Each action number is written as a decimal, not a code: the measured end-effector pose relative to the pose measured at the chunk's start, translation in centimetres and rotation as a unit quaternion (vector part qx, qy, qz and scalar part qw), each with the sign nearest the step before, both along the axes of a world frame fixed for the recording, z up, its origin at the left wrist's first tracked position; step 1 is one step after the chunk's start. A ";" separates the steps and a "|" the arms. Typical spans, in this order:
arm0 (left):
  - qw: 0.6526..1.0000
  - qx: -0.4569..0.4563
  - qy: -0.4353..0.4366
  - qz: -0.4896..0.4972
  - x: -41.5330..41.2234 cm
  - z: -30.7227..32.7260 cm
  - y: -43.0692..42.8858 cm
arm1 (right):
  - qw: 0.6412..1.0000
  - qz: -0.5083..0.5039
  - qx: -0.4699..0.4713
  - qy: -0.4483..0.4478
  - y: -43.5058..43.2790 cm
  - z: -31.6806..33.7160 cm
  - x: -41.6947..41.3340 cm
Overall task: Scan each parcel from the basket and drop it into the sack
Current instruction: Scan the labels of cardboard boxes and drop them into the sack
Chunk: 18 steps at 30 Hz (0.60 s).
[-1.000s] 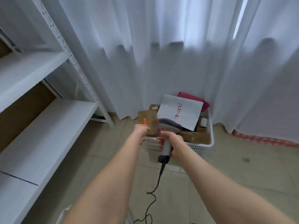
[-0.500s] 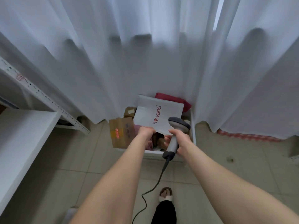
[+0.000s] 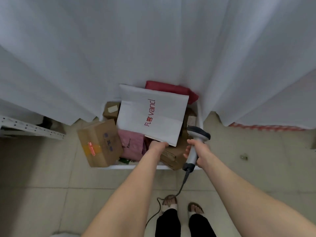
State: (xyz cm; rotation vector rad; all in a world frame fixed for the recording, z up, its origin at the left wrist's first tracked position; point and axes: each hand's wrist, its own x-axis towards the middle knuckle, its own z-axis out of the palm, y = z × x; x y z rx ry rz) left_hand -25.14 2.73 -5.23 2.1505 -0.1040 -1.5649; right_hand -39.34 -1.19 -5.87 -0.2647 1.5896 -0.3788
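A white basket stands on the floor against the curtain, full of parcels. On top lies a large white parcel with red lettering. My left hand is at its near corner, fingers tucked under the edge and gripping it. A brown cardboard box leans over the basket's left rim, with a red scan line on its label. A pink bag, a red parcel and more brown boxes lie underneath. My right hand grips the grey barcode scanner over the basket's right side.
White curtains hang right behind the basket. A white metal shelf rail juts in at the left. The scanner cable trails down to the tiled floor by my feet. Something white shows at the bottom edge.
The view has swung down and right over the basket. My left hand let go of the brown box, now leaning on the left rim, and moved to the white parcel's corner.
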 end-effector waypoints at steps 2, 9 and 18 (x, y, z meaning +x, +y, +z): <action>0.999 0.032 0.023 -0.001 -0.6 -3.3 -0.2 | 1.000 -0.001 0.011 0.011 -0.5 -2.9 -0.1; 0.993 0.079 0.067 0.052 -3.5 -13.2 0.0 | 0.998 0.018 0.051 0.013 -1.1 -11.8 -0.8; 0.984 0.100 0.062 0.136 -4.1 -14.7 -1.4 | 0.998 0.029 0.056 -0.016 -2.3 -13.5 -1.3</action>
